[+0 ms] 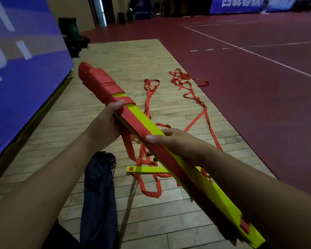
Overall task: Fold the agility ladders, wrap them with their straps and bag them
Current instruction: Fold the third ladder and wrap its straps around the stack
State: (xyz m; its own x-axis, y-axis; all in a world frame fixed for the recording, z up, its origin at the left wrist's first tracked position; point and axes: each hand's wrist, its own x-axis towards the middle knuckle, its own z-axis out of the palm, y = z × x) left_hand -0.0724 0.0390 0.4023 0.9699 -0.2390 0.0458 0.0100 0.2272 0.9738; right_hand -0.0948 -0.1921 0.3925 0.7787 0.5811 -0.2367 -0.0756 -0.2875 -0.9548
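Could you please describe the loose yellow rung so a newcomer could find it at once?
Start at the wooden strip beside the red court. Right of the dark drawstring bag, one yellow rung lies flat among red straps. Unlike the held bundle, nothing grips it.

The rungs are smooth, faintly glossy yellow plastic. The straps are matt red woven cloth. The bag is thin, dark, matt cloth. The floor boards are pale, dull-sheened wood, and the court floor on the right looks smooth and matt.
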